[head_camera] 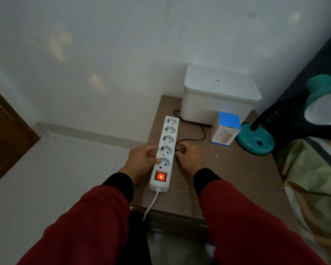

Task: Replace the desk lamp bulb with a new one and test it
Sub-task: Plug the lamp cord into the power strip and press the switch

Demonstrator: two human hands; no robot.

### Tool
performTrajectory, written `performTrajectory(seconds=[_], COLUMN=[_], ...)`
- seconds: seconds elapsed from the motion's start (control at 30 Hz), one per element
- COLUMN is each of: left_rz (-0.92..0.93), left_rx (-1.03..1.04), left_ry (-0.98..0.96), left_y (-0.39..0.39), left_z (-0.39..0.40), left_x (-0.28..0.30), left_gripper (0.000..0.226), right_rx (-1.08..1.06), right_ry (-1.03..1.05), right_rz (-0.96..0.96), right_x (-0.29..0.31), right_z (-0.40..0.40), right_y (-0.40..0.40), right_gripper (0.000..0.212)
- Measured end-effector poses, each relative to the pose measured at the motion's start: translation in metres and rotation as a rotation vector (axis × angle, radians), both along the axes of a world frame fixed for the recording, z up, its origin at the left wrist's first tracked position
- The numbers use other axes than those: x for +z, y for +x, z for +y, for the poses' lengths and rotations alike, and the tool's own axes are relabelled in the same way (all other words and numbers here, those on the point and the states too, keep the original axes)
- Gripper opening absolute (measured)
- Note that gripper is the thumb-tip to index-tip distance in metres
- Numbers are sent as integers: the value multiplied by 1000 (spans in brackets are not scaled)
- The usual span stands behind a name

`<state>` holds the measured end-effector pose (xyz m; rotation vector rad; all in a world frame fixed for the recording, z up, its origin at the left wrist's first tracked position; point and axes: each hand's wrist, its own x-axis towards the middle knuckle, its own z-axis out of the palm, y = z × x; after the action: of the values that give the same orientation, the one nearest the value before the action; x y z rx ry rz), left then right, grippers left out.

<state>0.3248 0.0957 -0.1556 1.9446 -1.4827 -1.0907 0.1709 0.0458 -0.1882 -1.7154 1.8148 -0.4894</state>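
The left hand (141, 159) grips the power strip (165, 152) so it stays put. The right hand (189, 155) pinches the black plug (178, 150). The teal lamp (256, 138) waits at two o'clock.

Wall (103, 44): pale, scuffed, dim light patches
Floor (46, 178): light tile
Table (227, 178): brown wood grain
Door (6, 131): brown, left
Bed (313, 178): right

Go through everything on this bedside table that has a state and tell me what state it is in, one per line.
White five-socket power strip: sockets empty, held at its left edge.
Red rocker switch: lit.
Teal desk lamp: bulb fitted, unlit.
Blue and white bulb box: upright, closed.
White lidded plastic box: lid on.
Left hand: gripping the strip.
Right hand: curled round a black plug.
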Motion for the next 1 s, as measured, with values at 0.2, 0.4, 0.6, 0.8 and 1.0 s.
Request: performTrajectory(seconds=[0.2,0.4,0.6,0.8,1.0], left_rz=[69,90,99,84,97], left_rx=[21,40,49,42,53], left_ry=[10,10,7,-10,-6], left_y=[2,0,-2,-3,-3], left_z=[1,2,4,6,6], left_x=[-6,-7,-8,-7,-7], left_gripper=[50,49,49,48,48], right_rx=[-34,-54,-47,54,29], right_ry=[-18,41,6,-164,-218], right_rz=[35,36,-108,-264,-369], right_x=[-6,0,6,25,33], right_z=[-6,-8,3,5,5], right_y=[1,-2,-11,-6,7], right_gripper=[43,55,69,55,43])
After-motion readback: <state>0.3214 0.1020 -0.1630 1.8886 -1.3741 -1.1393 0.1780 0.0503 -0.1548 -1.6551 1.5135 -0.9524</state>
